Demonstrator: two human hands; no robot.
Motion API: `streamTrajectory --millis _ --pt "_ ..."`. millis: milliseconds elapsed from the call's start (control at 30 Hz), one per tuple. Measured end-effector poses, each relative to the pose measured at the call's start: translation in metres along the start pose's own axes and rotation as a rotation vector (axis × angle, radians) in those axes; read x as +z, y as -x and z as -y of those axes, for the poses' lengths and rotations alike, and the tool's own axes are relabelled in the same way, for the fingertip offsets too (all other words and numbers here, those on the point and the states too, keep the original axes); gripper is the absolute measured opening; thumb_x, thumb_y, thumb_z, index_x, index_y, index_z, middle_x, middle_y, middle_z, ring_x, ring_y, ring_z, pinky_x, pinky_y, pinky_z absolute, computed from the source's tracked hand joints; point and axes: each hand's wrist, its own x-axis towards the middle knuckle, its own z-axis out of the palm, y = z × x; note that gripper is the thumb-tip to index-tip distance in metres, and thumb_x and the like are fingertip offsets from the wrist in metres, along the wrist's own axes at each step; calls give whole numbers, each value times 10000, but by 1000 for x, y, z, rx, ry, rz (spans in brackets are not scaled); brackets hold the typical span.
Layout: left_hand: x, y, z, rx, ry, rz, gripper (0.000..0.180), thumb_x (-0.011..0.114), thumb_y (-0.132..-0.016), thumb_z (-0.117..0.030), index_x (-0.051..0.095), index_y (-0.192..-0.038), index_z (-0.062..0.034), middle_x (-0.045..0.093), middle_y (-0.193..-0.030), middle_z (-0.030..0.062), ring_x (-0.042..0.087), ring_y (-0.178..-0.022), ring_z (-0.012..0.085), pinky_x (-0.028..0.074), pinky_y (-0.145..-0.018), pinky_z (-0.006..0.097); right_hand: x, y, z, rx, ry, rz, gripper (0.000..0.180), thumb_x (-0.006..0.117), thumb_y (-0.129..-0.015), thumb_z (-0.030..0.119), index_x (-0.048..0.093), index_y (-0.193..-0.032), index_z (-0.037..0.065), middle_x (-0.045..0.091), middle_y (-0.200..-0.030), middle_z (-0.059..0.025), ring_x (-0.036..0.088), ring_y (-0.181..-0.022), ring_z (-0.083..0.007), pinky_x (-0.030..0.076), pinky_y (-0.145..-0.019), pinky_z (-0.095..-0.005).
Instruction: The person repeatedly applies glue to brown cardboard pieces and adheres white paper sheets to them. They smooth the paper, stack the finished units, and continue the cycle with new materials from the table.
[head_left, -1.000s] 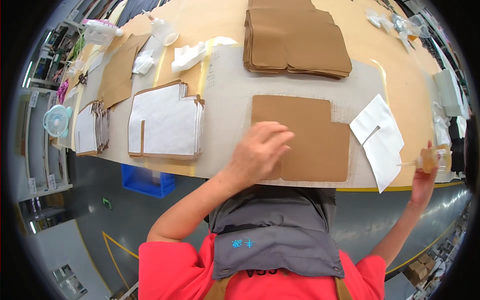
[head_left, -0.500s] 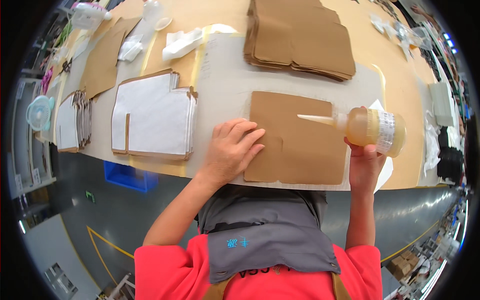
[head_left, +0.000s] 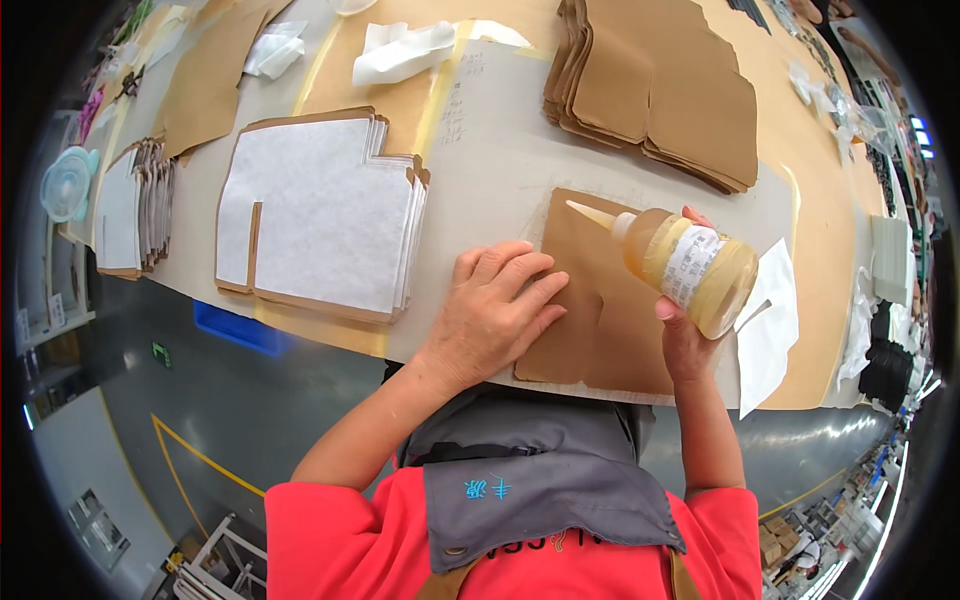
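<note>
A brown cut panel, which looks like leather, lies on the table in front of me. My left hand rests on its left edge, fingers stretched out and holding nothing. Wrapped round a squeeze bottle of yellowish liquid is my right hand. The bottle is tilted over the panel, its pale pointed nozzle toward the panel's upper left corner. Whether the tip touches the panel I cannot tell. Bottle and hand hide the panel's right part.
A stack of brown panels lies at the far right. To the left are white-faced pieces with brown edges and a smaller such stack. Crumpled white paper lies behind; a white sheet is right of the bottle.
The bottle in my right hand has moved left over the panel, its nozzle now nearer the upper left corner. My left hand stays at the panel's left edge. The whole view has shifted.
</note>
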Motion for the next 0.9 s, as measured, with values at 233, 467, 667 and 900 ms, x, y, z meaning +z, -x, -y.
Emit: streamTrajectory --millis 233,467,667,900 --pt "0 1 0 -17 18 10 328 798 -824 -244 717 -1120 -126 625 -1193 14 553 -1195 231 385 -981 395 0 -4 -12 -195 140 52 934 986 -582 428 469 -1256 39 576 -1355 -253 600 -1248 -339 518 -1026 -460" --pt "0 1 1 -15 19 16 330 795 -829 -249 715 -1125 -129 623 -1194 16 548 -1201 233 383 -984 396 -2 -6 -14 -316 110 157 884 1033 -525 225 514 -1219 48 612 -1326 -260 639 -1206 -351 536 -1006 -461" --pt "-1 1 1 -15 21 13 329 793 -831 -248 714 -1128 -131 625 -1191 15 551 -1197 235 385 -985 395 -16 -5 -13 -339 178 161 867 1033 -526 255 536 -1209 61 641 -1291 -248 635 -1212 -358 532 -1016 -478" --pt "2 1 1 -32 29 22 341 797 -826 -228 711 -1140 -127 610 -1201 24 550 -1204 236 389 -990 399 -33 10 -18 -305 161 30 924 1012 -564 392 479 -1247 68 617 -1319 -225 615 -1227 -383 496 -1055 -551"
